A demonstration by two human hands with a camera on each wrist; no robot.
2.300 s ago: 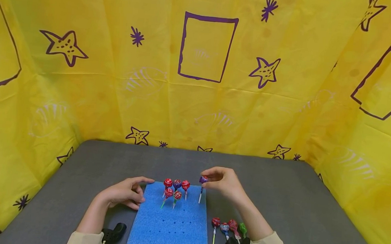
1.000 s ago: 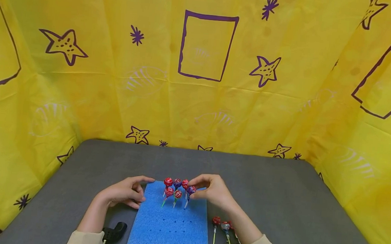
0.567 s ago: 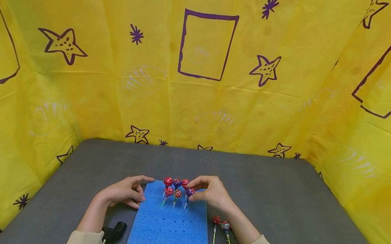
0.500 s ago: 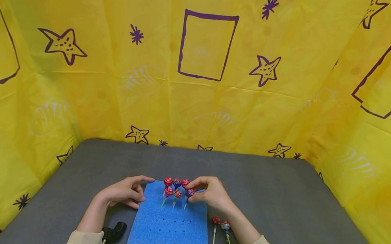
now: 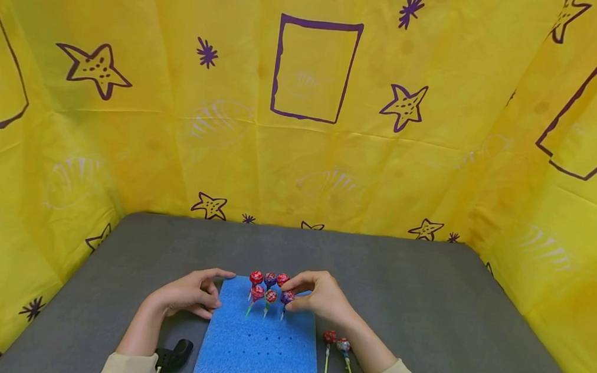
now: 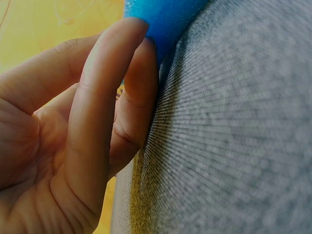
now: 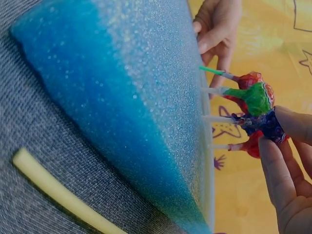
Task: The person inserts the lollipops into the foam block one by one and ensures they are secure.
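My right hand (image 5: 323,295) pinches the purple-wrapped head of a lollipop (image 5: 287,297) between thumb and fingers. Its pale stick meets the blue foam board (image 5: 255,372) at the right end of the nearer row. In the right wrist view the purple lollipop (image 7: 265,126) sits between the fingertips, beside a green-wrapped lollipop (image 7: 258,99). Beside it in that row stand a green-sticked red lollipop (image 5: 257,293) and a red-and-green one (image 5: 270,296). Behind are two red lollipops and a purple one (image 5: 270,278). My left hand (image 5: 190,292) touches the board's far left edge with its fingers.
Right of the board, a red lollipop (image 5: 330,336) and a blue-and-red one (image 5: 343,345) lie on the grey table (image 5: 426,316). Rows of small holes (image 5: 266,338) mark the board's nearer half. A yellow patterned cloth (image 5: 307,152) surrounds the table's back and sides.
My right hand has carried the purple lollipop left from the board's right edge to the nearer row, where its stick now stands more upright. The left hand has stayed put.
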